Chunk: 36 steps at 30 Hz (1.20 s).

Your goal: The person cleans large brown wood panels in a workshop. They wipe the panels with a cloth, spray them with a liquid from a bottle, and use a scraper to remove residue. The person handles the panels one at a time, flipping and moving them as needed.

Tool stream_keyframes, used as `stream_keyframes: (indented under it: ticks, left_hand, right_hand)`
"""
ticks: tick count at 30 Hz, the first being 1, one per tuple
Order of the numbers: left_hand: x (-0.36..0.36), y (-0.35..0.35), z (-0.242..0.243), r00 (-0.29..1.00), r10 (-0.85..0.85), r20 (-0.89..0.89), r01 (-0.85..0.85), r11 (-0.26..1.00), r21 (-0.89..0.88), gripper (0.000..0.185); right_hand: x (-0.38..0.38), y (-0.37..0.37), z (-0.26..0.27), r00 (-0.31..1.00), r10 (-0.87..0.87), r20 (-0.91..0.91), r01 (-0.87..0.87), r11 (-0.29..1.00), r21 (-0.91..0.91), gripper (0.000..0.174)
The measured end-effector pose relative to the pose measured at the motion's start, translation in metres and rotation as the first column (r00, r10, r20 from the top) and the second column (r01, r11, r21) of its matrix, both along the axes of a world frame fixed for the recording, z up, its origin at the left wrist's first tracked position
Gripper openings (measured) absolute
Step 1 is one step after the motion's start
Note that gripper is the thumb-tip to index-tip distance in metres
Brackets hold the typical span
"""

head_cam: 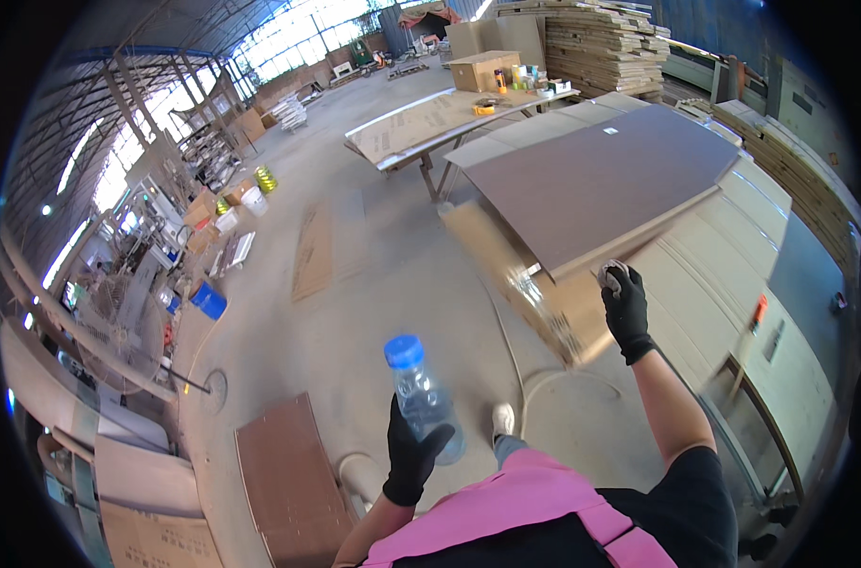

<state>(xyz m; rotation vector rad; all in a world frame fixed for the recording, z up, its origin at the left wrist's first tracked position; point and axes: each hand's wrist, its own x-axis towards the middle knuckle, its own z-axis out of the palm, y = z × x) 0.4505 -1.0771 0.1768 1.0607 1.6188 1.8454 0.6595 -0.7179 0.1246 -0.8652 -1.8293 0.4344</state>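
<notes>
My left hand [414,454], in a black glove, grips a clear plastic bottle [429,408] with a blue screw cap [404,352]. The bottle is held upright with a slight tilt above the concrete floor. In my right hand [625,305], also black-gloved, is a crumpled greyish cloth [613,275]. That hand hovers by the near edge of a large brown panel [601,177]; whether it touches is hard to tell. The panel lies on cardboard sheets [693,284] over a work table. A small white piece [610,130] rests on the panel.
An orange-handled tool [759,312] lies to the right. Beyond stands a second table [402,135] with a cardboard box [483,71] and yellow tape [483,110]. A hose [501,326] crosses the floor. At left are a brown board [288,476], a fan [121,330] and a blue bucket [209,301].
</notes>
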Motion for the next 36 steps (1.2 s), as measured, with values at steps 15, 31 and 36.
stream_keyframes:
  ticks: [15, 31, 36]
  left_hand:
    - [-0.275, 0.275, 0.026, 0.993, 0.113, 0.021, -0.108, 0.980, -0.167, 0.062]
    - [-0.473, 0.702, -0.002, 0.815, -0.573, 0.087, 0.579, 0.798, -0.168, 0.079]
    - [-0.470, 0.748, -0.009, 0.714, -0.698, 0.050, 0.698, 0.703, -0.137, 0.082]
  right_hand:
    - [-0.314, 0.302, -0.059, 0.787, -0.016, 0.617, -0.042, 0.996, 0.080, 0.038]
    - [-0.467, 0.408, -0.049, 0.936, -0.169, 0.309, 0.241, 0.946, -0.215, 0.034]
    - [-0.461, 0.342, -0.058, 0.934, -0.185, 0.305, 0.265, 0.932, -0.246, 0.039]
